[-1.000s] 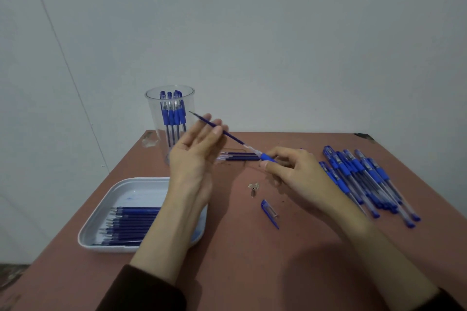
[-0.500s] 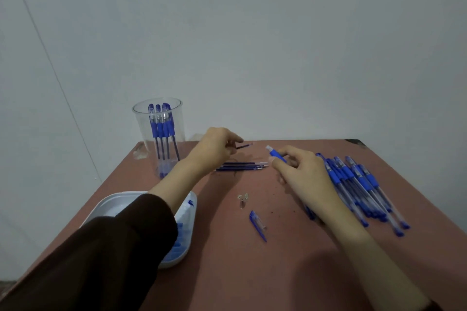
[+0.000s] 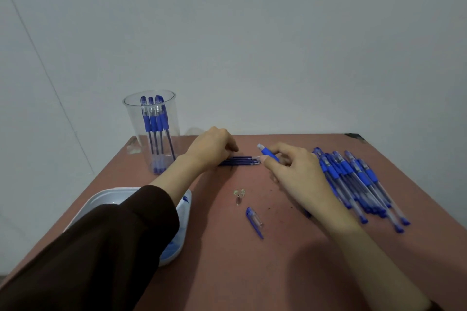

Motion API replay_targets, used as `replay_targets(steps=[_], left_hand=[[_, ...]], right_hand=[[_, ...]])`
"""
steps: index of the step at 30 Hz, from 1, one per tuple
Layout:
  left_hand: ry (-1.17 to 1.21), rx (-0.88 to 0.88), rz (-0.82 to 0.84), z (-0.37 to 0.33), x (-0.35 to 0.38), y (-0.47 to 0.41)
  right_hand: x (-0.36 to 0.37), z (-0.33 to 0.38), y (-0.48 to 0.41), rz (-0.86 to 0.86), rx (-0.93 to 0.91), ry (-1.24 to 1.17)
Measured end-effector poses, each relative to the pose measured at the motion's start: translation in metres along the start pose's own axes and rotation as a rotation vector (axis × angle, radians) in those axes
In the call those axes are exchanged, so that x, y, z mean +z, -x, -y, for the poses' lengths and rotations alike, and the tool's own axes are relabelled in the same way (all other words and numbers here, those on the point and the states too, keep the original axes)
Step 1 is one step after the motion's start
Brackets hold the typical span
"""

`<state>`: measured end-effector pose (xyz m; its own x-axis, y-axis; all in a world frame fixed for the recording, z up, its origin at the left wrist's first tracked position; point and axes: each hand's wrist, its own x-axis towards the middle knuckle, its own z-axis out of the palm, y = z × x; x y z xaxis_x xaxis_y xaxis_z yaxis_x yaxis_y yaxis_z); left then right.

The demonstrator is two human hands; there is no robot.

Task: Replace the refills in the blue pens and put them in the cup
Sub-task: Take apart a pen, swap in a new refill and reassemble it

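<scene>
Nearest you, your dark left sleeve [image 3: 106, 247] crosses the white tray [image 3: 101, 201] at the left edge of the reddish table [image 3: 252, 275], hiding most of it; a little blue shows inside the tray's right wall. Just past mid-table lies a loose blue-and-clear cap [image 3: 254, 222], and beyond it a small metal tip [image 3: 238, 196] beside some pale scraps. Your right hand [image 3: 298, 177] rests on the table, thumb and forefinger pinching a pen [image 3: 268, 153] by its blue grip, its clear open end tilted up and to the left. Just right of that hand sits the pile [image 3: 353, 179] of blue pens, clear barrels with blue grips and caps, fanned out side by side. Left of the held pen, a few dark blue refills [image 3: 242, 160] lie side by side on the table. Your left hand [image 3: 212, 146] covers their left ends, fingers curled down; you cannot tell whether they pinch one. Farthest back, the clear cup [image 3: 165, 139] stands upright at the left corner, with standing pens [image 3: 153, 121] inside, caps up.
</scene>
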<state>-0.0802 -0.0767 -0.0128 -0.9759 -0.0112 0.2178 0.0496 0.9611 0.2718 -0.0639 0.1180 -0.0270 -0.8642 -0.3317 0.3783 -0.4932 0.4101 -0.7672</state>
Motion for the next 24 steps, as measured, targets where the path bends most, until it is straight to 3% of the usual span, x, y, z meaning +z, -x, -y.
replay_targets(steps=[6, 11, 17, 24], left_hand=[[0.093, 0.022, -0.06, 0.007, -0.03, 0.043], [0.113, -0.025, 0.074, 0.032, -0.057, 0.107], [0.095, -0.153, 0.275, 0.055, -0.067, 0.15], [0.079, -0.155, 0.267, 0.061, -0.063, 0.16]], right_hand=[[0.011, 0.006, 0.007, 0.061, -0.04, -0.014], [0.026, 0.017, 0.021, 0.195, -0.133, 0.026], [0.035, 0.017, 0.027, 0.23, -0.193, 0.042], [0.035, 0.016, 0.028, 0.254, -0.197, 0.064]])
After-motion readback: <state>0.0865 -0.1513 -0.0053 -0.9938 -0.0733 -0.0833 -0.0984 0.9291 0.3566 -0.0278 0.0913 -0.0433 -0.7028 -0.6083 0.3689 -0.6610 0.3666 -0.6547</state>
